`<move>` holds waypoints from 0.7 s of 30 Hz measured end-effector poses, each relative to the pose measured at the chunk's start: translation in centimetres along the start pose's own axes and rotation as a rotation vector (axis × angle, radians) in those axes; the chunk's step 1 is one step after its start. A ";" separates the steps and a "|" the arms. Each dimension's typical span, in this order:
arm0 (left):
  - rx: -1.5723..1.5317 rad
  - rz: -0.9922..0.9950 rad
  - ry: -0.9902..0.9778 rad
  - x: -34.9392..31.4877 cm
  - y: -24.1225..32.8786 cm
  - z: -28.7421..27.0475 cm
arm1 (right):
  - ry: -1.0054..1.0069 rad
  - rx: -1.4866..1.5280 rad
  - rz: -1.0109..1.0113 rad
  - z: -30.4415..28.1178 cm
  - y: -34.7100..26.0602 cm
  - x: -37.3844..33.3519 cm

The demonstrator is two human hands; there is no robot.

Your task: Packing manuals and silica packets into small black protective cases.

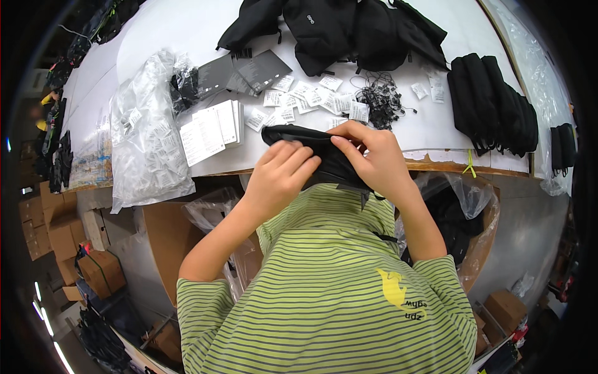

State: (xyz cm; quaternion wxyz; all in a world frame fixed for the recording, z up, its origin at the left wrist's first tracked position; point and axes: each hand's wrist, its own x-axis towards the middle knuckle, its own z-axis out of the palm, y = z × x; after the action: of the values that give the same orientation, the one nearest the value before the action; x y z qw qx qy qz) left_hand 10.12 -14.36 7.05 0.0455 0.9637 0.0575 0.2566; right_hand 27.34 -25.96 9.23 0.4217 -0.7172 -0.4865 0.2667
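A small black fabric bag (298, 133) is held up close in front of me, at the table's front edge. My right hand (381, 161) pinches the right end of its upper edge between thumb and fingers. Curled against the bag's front is my left hand (277, 173), its fingertips pressed into the cloth. The lower part of the bag is partly hidden by both hands. Just beyond it lie loose white labels (303, 93) and a tangle of black tag strings (381, 100).
White cards (210, 131) are stacked left, beside a clear plastic bag of labels (151, 134) and dark grey cards (261, 70). More black bags (330, 31) lie at the back; a row of them (489, 103) sits right. Cardboard boxes (165, 249) stand below the table edge.
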 end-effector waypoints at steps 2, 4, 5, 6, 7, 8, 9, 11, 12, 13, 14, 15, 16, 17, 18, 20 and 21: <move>-0.152 0.063 -0.213 -0.2 0.0 0.1 | 0.071 -0.078 -0.068 -0.1 -0.1 0.1; -0.189 0.096 -0.269 -0.1 0.6 0.0 | 0.140 -0.157 -0.128 -0.1 0.1 0.1; -0.230 0.077 -0.320 0.0 0.9 -0.1 | 0.154 -0.172 -0.214 0.0 0.5 0.0; -0.272 0.057 -0.372 0.1 1.2 -0.1 | 0.166 -0.186 -0.299 0.1 0.7 -0.1; -0.264 0.031 -0.373 0.1 1.4 0.0 | 0.164 -0.183 -0.296 0.1 0.8 -0.2; -0.267 0.029 -0.377 0.0 1.4 0.1 | 0.150 -0.144 -0.259 0.1 0.8 -0.3; -0.284 0.023 -0.308 -0.1 1.3 0.2 | 0.136 -0.106 -0.222 0.0 0.8 -0.4; -0.308 0.013 -0.245 -0.4 1.4 0.4 | 0.101 -0.084 -0.203 -0.1 0.3 -0.7; -0.312 0.010 -0.203 -0.6 1.4 0.4 | 0.071 -0.065 -0.191 -0.1 0.0 -0.9; -0.318 0.013 -0.161 -0.7 1.4 0.4 | 0.071 -0.063 -0.183 -0.1 -0.3 -1.1; -0.324 0.012 -0.166 -0.7 1.4 0.4 | 0.079 -0.054 -0.161 0.1 -0.6 -1.3; -0.327 0.005 -0.151 -0.7 1.5 0.3 | 0.088 -0.044 -0.139 0.2 -0.7 -1.4; -0.327 -0.002 -0.135 -0.6 1.5 0.2 | 0.087 -0.041 -0.135 0.3 -0.7 -1.4; -0.329 -0.003 -0.139 -0.5 1.7 -0.1 | 0.110 -0.038 -0.147 0.5 -0.7 -1.4; -0.356 -0.045 -0.221 -0.4 2.0 -0.5 | 0.133 -0.035 -0.160 0.6 -0.6 -1.3; -0.384 -0.090 -0.305 -0.3 2.7 -0.9 | 0.106 -0.018 -0.163 0.8 -0.4 -1.2; -0.375 -0.069 -0.375 -0.1 3.2 -0.9 | 0.080 -0.003 -0.168 0.9 -0.2 -1.1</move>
State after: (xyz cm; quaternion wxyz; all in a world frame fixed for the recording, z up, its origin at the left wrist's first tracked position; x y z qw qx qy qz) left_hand 9.83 -17.44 8.19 0.2417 0.9667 0.0322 0.0778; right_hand 26.04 -26.63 8.94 0.4605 -0.6846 -0.5283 0.2007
